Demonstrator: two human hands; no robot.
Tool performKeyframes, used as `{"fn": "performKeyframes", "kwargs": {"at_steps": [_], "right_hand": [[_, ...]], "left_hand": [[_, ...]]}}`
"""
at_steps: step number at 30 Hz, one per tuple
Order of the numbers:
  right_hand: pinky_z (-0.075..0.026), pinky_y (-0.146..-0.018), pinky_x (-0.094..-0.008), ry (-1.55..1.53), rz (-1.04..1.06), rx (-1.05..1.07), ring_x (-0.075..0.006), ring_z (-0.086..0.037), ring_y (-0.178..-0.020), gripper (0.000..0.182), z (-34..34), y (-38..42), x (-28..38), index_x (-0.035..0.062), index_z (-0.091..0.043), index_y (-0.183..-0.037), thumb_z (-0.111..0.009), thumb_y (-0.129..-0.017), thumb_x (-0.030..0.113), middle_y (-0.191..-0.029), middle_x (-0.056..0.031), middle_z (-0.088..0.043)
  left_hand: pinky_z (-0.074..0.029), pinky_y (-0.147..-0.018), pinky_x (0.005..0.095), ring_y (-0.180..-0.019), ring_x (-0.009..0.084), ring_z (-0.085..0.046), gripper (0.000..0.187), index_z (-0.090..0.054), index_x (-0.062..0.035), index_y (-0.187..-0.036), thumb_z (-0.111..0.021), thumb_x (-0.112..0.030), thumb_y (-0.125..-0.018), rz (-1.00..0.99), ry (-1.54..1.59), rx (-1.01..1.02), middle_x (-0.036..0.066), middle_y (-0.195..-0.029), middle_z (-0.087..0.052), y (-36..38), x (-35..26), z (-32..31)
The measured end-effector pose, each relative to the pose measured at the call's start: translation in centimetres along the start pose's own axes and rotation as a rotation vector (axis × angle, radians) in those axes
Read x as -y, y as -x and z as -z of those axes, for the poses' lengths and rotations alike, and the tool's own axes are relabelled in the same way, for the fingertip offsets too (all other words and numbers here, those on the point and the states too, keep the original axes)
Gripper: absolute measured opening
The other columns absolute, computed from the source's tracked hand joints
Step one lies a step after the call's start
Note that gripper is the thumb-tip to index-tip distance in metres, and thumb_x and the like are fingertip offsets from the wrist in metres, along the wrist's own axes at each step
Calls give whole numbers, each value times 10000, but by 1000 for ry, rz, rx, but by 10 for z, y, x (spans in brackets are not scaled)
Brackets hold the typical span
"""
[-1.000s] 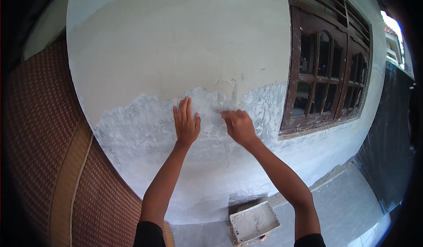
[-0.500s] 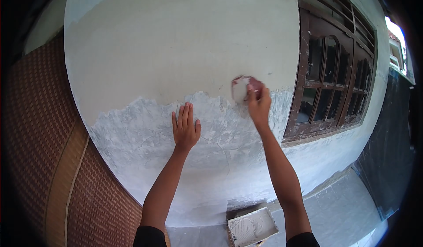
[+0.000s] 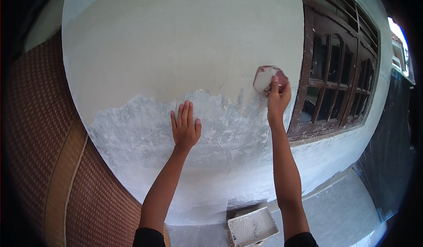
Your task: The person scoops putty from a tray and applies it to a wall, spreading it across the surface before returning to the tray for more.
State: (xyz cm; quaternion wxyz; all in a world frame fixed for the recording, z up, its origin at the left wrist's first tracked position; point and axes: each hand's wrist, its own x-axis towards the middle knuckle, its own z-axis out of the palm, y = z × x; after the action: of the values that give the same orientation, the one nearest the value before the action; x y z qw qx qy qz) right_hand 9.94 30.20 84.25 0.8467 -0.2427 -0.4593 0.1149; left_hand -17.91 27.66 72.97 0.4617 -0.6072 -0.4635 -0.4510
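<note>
My right hand grips a reddish putty scraper, smeared with white filler, against the wall close to the window frame. Thumb and fingers pinch its right side. Spread flat on the wall further left is my left hand, fingers apart and holding nothing. The wall is smooth and cream-coloured above; below a ragged edge it turns patchy grey-white. My left fingertips lie near that edge.
On the floor at the wall's foot stands a tray of white filler. A brown wooden window with glass panes is on the right. Woven matting hangs along the left. A dark panel leans at the far right.
My right hand has moved right and slightly up with the putty scraper, closer to the window. The patch it left shows fresh streaks. My left hand stays in place.
</note>
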Motion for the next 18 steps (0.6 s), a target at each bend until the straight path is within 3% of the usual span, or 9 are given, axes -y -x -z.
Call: {"fn": "performKeyframes", "kwargs": {"at_steps": [2, 4, 5, 7, 10, 13, 14, 16, 18], "right_hand": [[-497, -709, -288, -9, -35, 90, -155, -608, -804, 327, -7, 9, 11, -21, -589, -1088, -618, -957, 277, -922, -102, -636], [-490, -723, -324, 164, 194, 273, -189, -598, -827, 350, -26, 31, 8, -22, -593, -1086, -635, -938, 293, -871, -119, -603], [-490, -723, -324, 167, 190, 272, -189, -598, -827, 350, -26, 32, 4, -22, -593, -1086, -635, -938, 293, -871, -119, -603], [-478, -739, -356, 487, 247, 333, -213, -584, -852, 369, -30, 29, -3, -23, -600, -1097, -644, -924, 300, -838, -132, -571], [-489, -601, -295, 70, -4, 32, -155, -581, -721, 348, -10, -2, 1, -14, -602, -1091, -634, -939, 297, -845, -102, -603], [-477, -543, -258, -59, -19, 71, -127, -573, -667, 329, -5, 6, 20, -3, -609, -1070, -633, -944, 300, -847, -91, -615], [-487, -595, -305, -28, -92, 174, -156, -579, -704, 305, -14, 19, 23, -2, -615, -1034, -633, -939, 288, -840, -110, -607], [-485, -657, -365, 410, 318, 309, -209, -583, -740, 299, -33, 38, 10, -7, -610, -1032, -626, -937, 276, -830, -132, -595], [-477, -680, -390, 406, 226, 265, -237, -579, -752, 302, -32, 32, 6, -10, -610, -1038, -622, -936, 274, -820, -141, -585]], "left_hand": [[-186, -1171, 502, -1419, 238, -299, 539, -414, -32, -1437, -450, -266, -952, 12, -13, -17, 86, -1505, -378, -1, -1, 0], [-184, -1172, 503, -1419, 236, -299, 537, -414, -35, -1438, -445, -269, -955, 18, -1, -15, 85, -1508, -375, 0, -1, -1], [-184, -1172, 503, -1419, 236, -299, 537, -414, -35, -1438, -445, -269, -955, 17, 1, -10, 85, -1508, -375, 1, -1, -1], [-183, -1173, 503, -1419, 236, -299, 537, -414, -38, -1439, -444, -269, -955, 15, 1, 0, 85, -1506, -378, 1, 1, 0], [-148, -1171, 534, -1431, 282, -254, 569, -336, 5, -1461, -435, -247, -959, -17, 0, 14, 129, -1511, -344, 1, 1, -1], [-145, -1172, 532, -1433, 281, -252, 572, -335, 4, -1462, -437, -245, -957, -9, -10, 12, 129, -1515, -340, 1, 0, -1], [-145, -1172, 532, -1433, 281, -252, 572, -335, 4, -1462, -437, -245, -957, -12, -7, 13, 129, -1515, -340, 0, 0, -1], [-142, -1173, 533, -1430, 283, -257, 571, -333, 3, -1463, -430, -246, -958, -7, 2, 18, 129, -1515, -340, 0, 0, 0], [-142, -1173, 533, -1429, 283, -258, 571, -333, 2, -1463, -430, -244, -958, -11, 7, 24, 129, -1514, -341, 1, 0, 0]]}}
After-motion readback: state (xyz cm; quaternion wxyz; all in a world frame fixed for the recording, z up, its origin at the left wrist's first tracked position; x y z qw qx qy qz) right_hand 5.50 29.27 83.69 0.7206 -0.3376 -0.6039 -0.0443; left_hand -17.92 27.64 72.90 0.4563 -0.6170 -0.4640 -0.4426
